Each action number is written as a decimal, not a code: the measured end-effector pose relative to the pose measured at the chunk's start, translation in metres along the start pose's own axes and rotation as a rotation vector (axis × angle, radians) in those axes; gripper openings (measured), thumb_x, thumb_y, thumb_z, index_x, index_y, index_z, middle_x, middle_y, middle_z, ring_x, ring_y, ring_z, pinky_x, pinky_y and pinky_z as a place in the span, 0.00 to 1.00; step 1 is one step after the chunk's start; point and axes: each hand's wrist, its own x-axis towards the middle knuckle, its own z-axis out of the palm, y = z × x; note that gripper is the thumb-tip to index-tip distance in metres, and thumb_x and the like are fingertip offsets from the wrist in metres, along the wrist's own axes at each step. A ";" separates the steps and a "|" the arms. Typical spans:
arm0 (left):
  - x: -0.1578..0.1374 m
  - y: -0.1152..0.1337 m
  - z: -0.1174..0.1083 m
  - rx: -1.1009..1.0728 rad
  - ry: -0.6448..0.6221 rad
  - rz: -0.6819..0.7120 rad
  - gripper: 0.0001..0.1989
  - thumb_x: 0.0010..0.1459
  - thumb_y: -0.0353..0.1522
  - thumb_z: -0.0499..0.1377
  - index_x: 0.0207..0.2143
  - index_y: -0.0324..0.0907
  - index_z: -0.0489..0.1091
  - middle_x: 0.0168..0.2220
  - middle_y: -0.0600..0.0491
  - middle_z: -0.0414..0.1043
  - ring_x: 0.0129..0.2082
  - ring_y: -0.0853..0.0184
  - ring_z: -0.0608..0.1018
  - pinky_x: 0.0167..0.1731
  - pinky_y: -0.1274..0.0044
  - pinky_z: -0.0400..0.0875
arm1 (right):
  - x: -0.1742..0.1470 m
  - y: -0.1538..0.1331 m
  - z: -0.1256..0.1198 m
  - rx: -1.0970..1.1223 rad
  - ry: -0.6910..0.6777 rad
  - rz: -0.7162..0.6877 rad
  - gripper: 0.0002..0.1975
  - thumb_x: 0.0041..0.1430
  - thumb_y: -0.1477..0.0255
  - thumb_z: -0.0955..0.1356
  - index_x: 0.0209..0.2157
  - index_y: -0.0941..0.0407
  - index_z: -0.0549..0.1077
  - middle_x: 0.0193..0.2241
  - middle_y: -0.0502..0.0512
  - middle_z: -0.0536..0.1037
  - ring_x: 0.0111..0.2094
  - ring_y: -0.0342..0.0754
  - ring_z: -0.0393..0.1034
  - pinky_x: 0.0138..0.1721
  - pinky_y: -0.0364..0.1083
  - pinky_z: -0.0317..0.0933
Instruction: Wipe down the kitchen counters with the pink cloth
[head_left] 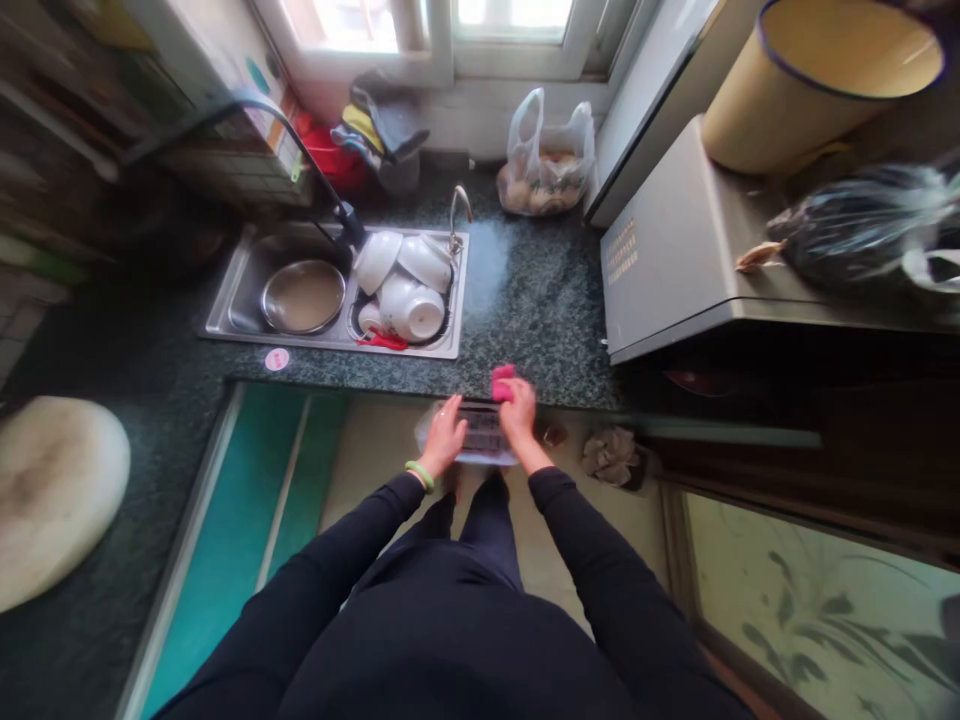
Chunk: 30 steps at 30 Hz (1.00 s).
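Note:
A clear plastic container (484, 436) with dark markings is held low in front of the counter's edge, between my two hands. My left hand (444, 437), with a green bangle at its wrist, grips the container's left side. In my right hand (519, 410) a small bright pink cloth (502, 382) is pinched, at the container's upper right. Whether it is a cloth or a soft sponge is blurred. The right hand's lower part overlaps the container's right side, and I cannot tell how firmly it touches.
Beyond the counter edge (525, 345) lies a double sink (460, 300), with a metal basin (304, 296) on the left and white bowls (416, 308) on the right. A plastic bag (546, 165) stands behind. A microwave-like box (667, 265) is right; a round board (60, 490) lies left.

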 end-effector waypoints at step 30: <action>0.016 0.048 -0.058 -0.063 -0.146 0.062 0.11 0.54 0.23 0.61 0.37 0.45 0.79 0.39 0.53 0.80 0.41 0.64 0.80 0.46 0.73 0.74 | -0.020 -0.023 -0.071 -0.426 -0.492 -0.233 0.09 0.52 0.82 0.72 0.31 0.54 0.75 0.37 0.54 0.77 0.39 0.50 0.68 0.43 0.46 0.64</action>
